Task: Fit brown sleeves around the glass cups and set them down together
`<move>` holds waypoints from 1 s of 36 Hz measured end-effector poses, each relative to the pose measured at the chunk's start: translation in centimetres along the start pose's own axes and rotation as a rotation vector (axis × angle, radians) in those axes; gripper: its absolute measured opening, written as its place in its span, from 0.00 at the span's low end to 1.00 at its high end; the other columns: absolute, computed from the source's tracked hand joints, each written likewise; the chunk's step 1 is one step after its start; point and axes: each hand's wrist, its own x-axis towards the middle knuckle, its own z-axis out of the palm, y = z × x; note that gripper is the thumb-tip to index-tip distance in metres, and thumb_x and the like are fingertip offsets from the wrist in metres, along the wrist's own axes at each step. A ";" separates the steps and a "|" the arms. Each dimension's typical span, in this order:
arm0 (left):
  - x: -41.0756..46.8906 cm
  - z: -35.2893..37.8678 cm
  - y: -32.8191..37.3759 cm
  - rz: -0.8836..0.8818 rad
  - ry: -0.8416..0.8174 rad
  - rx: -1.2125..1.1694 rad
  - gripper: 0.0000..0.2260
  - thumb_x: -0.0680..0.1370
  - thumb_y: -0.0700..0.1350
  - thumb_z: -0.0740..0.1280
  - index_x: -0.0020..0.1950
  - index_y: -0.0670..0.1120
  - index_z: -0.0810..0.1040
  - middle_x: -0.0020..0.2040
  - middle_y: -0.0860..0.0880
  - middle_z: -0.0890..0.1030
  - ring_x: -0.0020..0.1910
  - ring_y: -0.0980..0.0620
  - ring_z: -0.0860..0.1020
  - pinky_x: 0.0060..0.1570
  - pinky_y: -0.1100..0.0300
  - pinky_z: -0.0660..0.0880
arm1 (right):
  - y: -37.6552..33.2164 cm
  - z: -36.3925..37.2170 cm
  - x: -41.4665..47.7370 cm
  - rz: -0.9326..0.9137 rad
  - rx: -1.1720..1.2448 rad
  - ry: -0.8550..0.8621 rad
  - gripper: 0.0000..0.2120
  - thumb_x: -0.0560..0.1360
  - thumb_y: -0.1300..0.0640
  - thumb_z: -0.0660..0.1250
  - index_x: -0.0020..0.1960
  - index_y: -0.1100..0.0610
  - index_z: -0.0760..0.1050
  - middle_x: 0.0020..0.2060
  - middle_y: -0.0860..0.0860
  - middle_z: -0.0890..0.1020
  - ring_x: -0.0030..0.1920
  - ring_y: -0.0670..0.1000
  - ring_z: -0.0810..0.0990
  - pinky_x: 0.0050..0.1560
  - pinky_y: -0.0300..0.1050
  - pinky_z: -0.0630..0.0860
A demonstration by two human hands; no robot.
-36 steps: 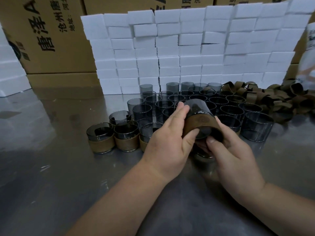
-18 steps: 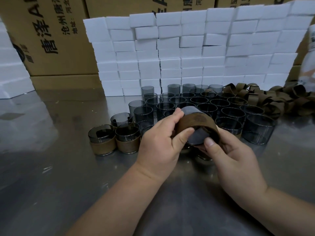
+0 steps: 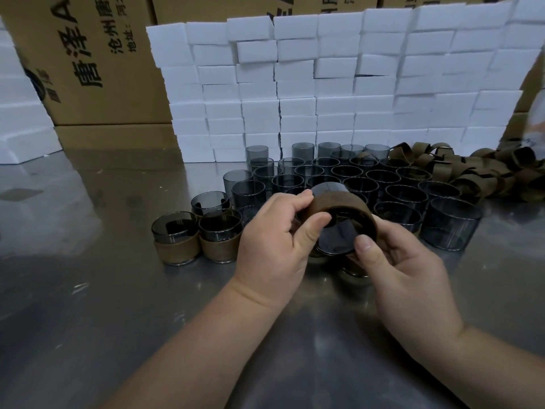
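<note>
Both hands hold one smoky glass cup [image 3: 336,234] on its side above the steel table, its base turned toward me. A brown sleeve [image 3: 339,203] wraps the cup's wall. My left hand [image 3: 277,234] grips the sleeve from the left, thumb on its near edge. My right hand [image 3: 395,255] cradles the cup from below, thumb on the base rim. Sleeved cups [image 3: 177,240] stand at the left, and another [image 3: 219,239] sits beside them. Several bare cups [image 3: 407,199] stand behind in rows. Loose brown sleeves [image 3: 477,169] lie piled at the right.
A wall of white foam blocks [image 3: 324,84] rises behind the cups. Cardboard boxes [image 3: 97,60] stand at the back left, with more white foam [image 3: 20,119] at the far left. The steel table [image 3: 88,320] stretches toward me.
The cup has tipped further so its base faces me, and the sleeve has slid along its wall. My right thumb moved onto the base rim.
</note>
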 end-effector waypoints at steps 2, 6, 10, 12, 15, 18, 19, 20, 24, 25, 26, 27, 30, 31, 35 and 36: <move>-0.1 0.0 -0.2 -0.015 -0.005 -0.028 0.30 0.74 0.63 0.56 0.53 0.37 0.79 0.49 0.49 0.78 0.49 0.56 0.77 0.50 0.68 0.73 | -0.2 0.1 0.0 -0.006 -0.003 -0.003 0.15 0.66 0.54 0.64 0.53 0.50 0.75 0.41 0.34 0.83 0.44 0.34 0.81 0.43 0.25 0.73; -0.1 -0.1 -0.3 -0.009 -0.023 -0.034 0.29 0.74 0.64 0.55 0.53 0.40 0.76 0.48 0.46 0.77 0.43 0.55 0.77 0.45 0.70 0.73 | -0.5 0.2 -0.2 -0.023 0.009 -0.015 0.14 0.66 0.58 0.63 0.52 0.51 0.73 0.37 0.33 0.83 0.41 0.32 0.80 0.40 0.24 0.72; -0.3 0.0 0.1 0.025 -0.075 -0.030 0.30 0.76 0.66 0.50 0.63 0.42 0.68 0.53 0.41 0.74 0.41 0.62 0.74 0.43 0.77 0.68 | -0.6 0.2 -0.2 -0.067 -0.043 -0.032 0.15 0.68 0.55 0.64 0.55 0.48 0.71 0.42 0.31 0.81 0.41 0.32 0.80 0.41 0.24 0.72; -0.5 0.2 -0.2 0.045 -0.093 -0.027 0.38 0.76 0.67 0.46 0.70 0.36 0.63 0.61 0.40 0.70 0.50 0.67 0.72 0.52 0.76 0.66 | -0.4 0.2 -0.3 -0.070 -0.049 -0.040 0.13 0.72 0.55 0.67 0.56 0.48 0.70 0.45 0.32 0.81 0.42 0.33 0.79 0.43 0.25 0.73; -0.7 0.3 -0.7 -0.005 -0.170 -0.153 0.39 0.74 0.70 0.44 0.72 0.42 0.57 0.66 0.43 0.70 0.66 0.57 0.69 0.65 0.65 0.63 | -0.2 0.2 -0.4 -0.059 -0.071 -0.070 0.15 0.70 0.57 0.64 0.56 0.48 0.69 0.44 0.36 0.82 0.42 0.35 0.80 0.44 0.28 0.74; -0.7 0.6 -0.7 -0.108 -0.177 -0.352 0.38 0.71 0.74 0.49 0.71 0.48 0.57 0.64 0.49 0.73 0.67 0.51 0.70 0.68 0.52 0.64 | -0.3 0.1 -0.3 -0.027 -0.038 -0.084 0.18 0.68 0.57 0.64 0.57 0.47 0.68 0.45 0.44 0.84 0.42 0.36 0.80 0.43 0.28 0.74; -0.8 0.7 -0.7 -0.140 -0.160 -0.406 0.38 0.70 0.74 0.51 0.70 0.49 0.59 0.64 0.49 0.73 0.67 0.50 0.71 0.68 0.47 0.64 | -0.4 0.2 -0.3 -0.016 -0.017 -0.090 0.19 0.68 0.57 0.64 0.57 0.47 0.67 0.51 0.47 0.82 0.42 0.36 0.80 0.43 0.28 0.74; -0.9 0.8 -0.6 -0.166 -0.142 -0.445 0.38 0.69 0.75 0.52 0.70 0.49 0.61 0.65 0.49 0.73 0.67 0.48 0.71 0.68 0.44 0.63 | -0.5 0.2 -0.3 -0.011 -0.007 -0.101 0.21 0.67 0.58 0.64 0.58 0.47 0.66 0.56 0.53 0.78 0.43 0.36 0.80 0.44 0.28 0.74; -0.9 0.9 -0.2 -0.166 -0.080 -0.494 0.33 0.70 0.73 0.54 0.65 0.51 0.67 0.59 0.56 0.78 0.63 0.51 0.74 0.64 0.48 0.68 | -1.0 0.5 -0.5 -0.030 -0.033 -0.114 0.22 0.69 0.53 0.67 0.59 0.46 0.63 0.62 0.58 0.71 0.43 0.33 0.78 0.43 0.24 0.71; -0.9 0.9 -0.1 -0.167 -0.065 -0.511 0.33 0.70 0.73 0.55 0.64 0.51 0.68 0.57 0.57 0.79 0.62 0.52 0.75 0.62 0.50 0.69 | -1.0 0.4 -0.4 -0.033 -0.029 -0.112 0.23 0.69 0.49 0.68 0.60 0.46 0.63 0.61 0.54 0.72 0.44 0.32 0.78 0.43 0.24 0.71; -0.9 0.9 -0.1 -0.167 -0.052 -0.533 0.32 0.71 0.73 0.55 0.64 0.51 0.69 0.56 0.56 0.80 0.60 0.52 0.76 0.61 0.52 0.70 | -0.9 0.3 -0.4 -0.026 -0.015 -0.111 0.24 0.69 0.47 0.69 0.60 0.46 0.62 0.60 0.48 0.73 0.45 0.31 0.78 0.43 0.24 0.71; -0.8 0.9 0.0 -0.163 -0.045 -0.552 0.31 0.71 0.72 0.56 0.63 0.51 0.70 0.55 0.55 0.80 0.58 0.52 0.77 0.59 0.54 0.71 | -1.0 0.2 -0.3 -0.014 -0.005 -0.116 0.28 0.67 0.42 0.69 0.61 0.46 0.61 0.59 0.41 0.74 0.45 0.31 0.78 0.44 0.25 0.72; -0.8 0.9 0.2 -0.153 -0.049 -0.569 0.30 0.72 0.71 0.57 0.61 0.49 0.72 0.53 0.53 0.81 0.55 0.54 0.78 0.54 0.60 0.72 | -0.8 0.1 -0.3 0.022 -0.024 -0.152 0.46 0.57 0.24 0.65 0.67 0.46 0.59 0.63 0.37 0.72 0.51 0.40 0.80 0.50 0.37 0.77; -0.8 0.9 0.3 -0.164 -0.042 -0.577 0.30 0.71 0.71 0.57 0.60 0.49 0.72 0.52 0.53 0.81 0.54 0.54 0.78 0.53 0.60 0.72 | -0.7 0.0 -0.3 0.035 -0.025 -0.162 0.49 0.56 0.22 0.64 0.68 0.47 0.57 0.66 0.42 0.71 0.55 0.47 0.79 0.54 0.44 0.76; -1.1 1.0 0.3 -0.190 -0.047 -0.597 0.30 0.69 0.73 0.59 0.57 0.50 0.74 0.50 0.51 0.82 0.51 0.53 0.79 0.51 0.58 0.74 | -0.6 0.1 -0.3 0.056 0.029 -0.182 0.51 0.57 0.23 0.65 0.71 0.49 0.54 0.69 0.50 0.70 0.59 0.45 0.77 0.60 0.43 0.73; -1.1 1.0 0.3 -0.192 -0.061 -0.599 0.30 0.69 0.72 0.59 0.57 0.49 0.74 0.50 0.49 0.82 0.52 0.50 0.79 0.51 0.56 0.74 | -0.7 0.2 -0.3 0.041 0.023 -0.185 0.50 0.59 0.24 0.64 0.71 0.51 0.54 0.68 0.50 0.70 0.61 0.41 0.76 0.59 0.36 0.72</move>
